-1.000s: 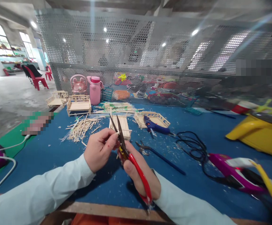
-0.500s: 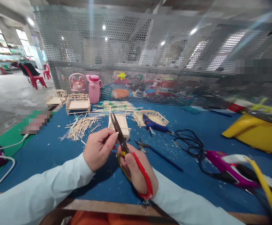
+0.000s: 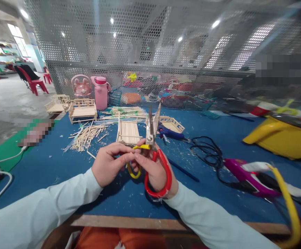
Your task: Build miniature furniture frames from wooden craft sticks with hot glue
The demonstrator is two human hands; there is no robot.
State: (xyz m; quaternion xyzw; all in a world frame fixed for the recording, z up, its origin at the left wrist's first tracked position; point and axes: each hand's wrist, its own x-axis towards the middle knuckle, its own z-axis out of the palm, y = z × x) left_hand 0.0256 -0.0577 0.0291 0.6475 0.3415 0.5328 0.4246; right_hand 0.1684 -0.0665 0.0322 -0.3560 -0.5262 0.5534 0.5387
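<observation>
My right hand (image 3: 154, 173) grips the red-and-yellow handles of a pair of scissors (image 3: 151, 133), whose blades stand upright and slightly apart. My left hand (image 3: 108, 165) is closed in a pinch right beside the scissors' pivot; what it pinches is too small to make out. Both hands hover above the blue table mat (image 3: 62, 173). Just behind them lies a small flat panel of wooden sticks (image 3: 127, 132).
Loose sticks (image 3: 88, 135) lie at left, small stick-built furniture (image 3: 82, 111) and pink bottles (image 3: 100, 91) behind. A blue glue gun (image 3: 169, 133), black cable (image 3: 207, 152), purple tool (image 3: 244, 173) and yellow plastic toy (image 3: 282, 141) fill the right. Perforated metal screen (image 3: 166, 52) closes the back.
My right hand has turned the scissors from tilted left to upright, handles now facing me. The left hand's pinch has moved under the pivot. The view has shifted slightly.
</observation>
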